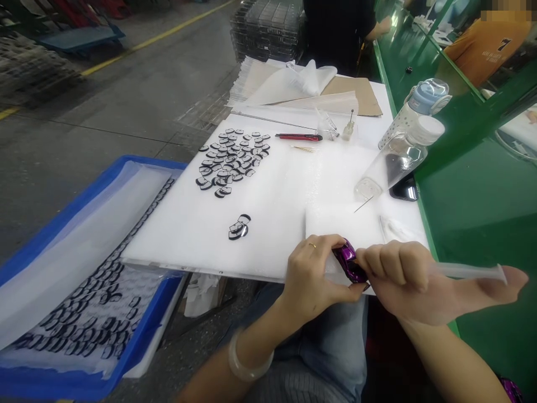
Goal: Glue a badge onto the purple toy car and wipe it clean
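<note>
My left hand [312,274] grips a glossy purple toy car [349,262] between thumb and fingers, just over the table's near edge. Curled fingers of my right hand [403,277] wrap around a translucent syringe [465,271]; its flanged end points right, beside my outstretched thumb. The syringe's front end is hidden by the fingers, which meet the car's right side. To the left, a few small clear pieces with black edges [239,227] lie together on the white tabletop [268,246]. A larger spread of the same pieces [232,159] lies farther back.
A blue tray [168,308] at left holds rows of black-edged pieces under a white sheet [88,240]. On the table are a red cutter knife [297,136], a clear bottle [394,162], a blue-lidded bottle [415,109] and a phone [405,187]. A person in orange [489,47] is at right.
</note>
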Demonstrator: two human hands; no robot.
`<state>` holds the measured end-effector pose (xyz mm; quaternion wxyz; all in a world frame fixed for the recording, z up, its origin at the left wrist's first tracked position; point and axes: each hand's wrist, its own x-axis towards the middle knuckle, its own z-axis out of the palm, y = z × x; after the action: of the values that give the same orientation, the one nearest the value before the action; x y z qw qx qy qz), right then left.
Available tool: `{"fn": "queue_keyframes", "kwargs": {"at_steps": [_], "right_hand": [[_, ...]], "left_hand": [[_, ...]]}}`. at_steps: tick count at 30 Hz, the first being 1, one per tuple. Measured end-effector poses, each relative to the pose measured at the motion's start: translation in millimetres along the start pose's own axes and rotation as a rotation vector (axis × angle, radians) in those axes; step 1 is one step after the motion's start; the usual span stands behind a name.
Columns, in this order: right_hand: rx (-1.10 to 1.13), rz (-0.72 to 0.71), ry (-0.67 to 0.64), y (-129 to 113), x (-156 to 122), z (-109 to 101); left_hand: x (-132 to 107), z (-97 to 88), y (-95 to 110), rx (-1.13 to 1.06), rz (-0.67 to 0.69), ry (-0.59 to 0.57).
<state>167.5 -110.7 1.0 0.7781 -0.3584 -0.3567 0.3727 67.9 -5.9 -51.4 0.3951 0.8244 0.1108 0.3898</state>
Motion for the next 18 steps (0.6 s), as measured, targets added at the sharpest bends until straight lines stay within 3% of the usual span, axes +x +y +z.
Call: {"fn": "queue_keyframes", "kwargs": {"at_steps": [18], "right_hand": [[-0.192,0.101,0.025,-10,-16,3]], "left_hand": [[-4,1.6,-2,0.023,-0.012,-0.017]]}}
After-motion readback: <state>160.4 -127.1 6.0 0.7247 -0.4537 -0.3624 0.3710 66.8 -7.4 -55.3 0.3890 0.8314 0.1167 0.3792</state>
